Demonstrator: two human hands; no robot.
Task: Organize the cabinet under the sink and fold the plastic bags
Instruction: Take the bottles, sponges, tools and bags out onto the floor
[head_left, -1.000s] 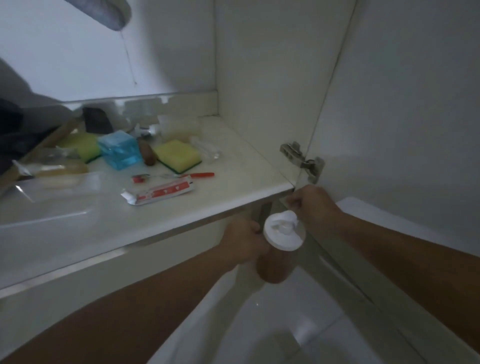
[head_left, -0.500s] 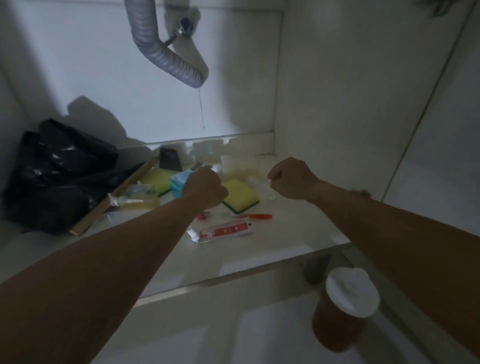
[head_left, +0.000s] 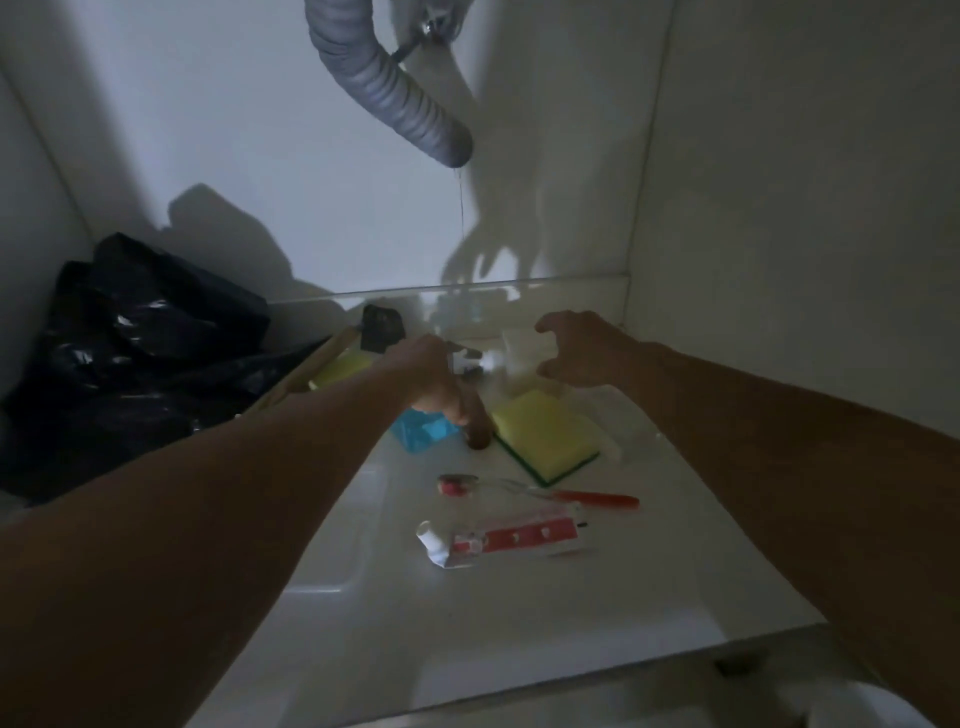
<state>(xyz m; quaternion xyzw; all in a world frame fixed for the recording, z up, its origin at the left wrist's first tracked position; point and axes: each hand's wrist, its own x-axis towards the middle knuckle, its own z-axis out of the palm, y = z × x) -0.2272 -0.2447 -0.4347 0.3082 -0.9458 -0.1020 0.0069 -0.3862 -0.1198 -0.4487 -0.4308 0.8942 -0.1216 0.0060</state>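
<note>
Left hand (head_left: 436, 384) grasps a brown object (head_left: 479, 426) (beside yellow sponge (head_left: 543, 434)); right hand (head_left: 582, 351) spread, empty.

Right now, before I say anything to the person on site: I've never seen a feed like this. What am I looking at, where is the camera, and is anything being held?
There is no machine here. One wide camera worn on the person's head looks forward and down into the cabinet under the sink.

The left hand is closed on a small brown thing; I cannot tell what it is. The right hand is open and empty, reaching toward the back.

On the cabinet floor lie a yellow sponge, a blue packet, a toothbrush and a toothpaste tube. Black plastic bags are heaped at the left, unfolded. The grey drain hose hangs above.
</note>
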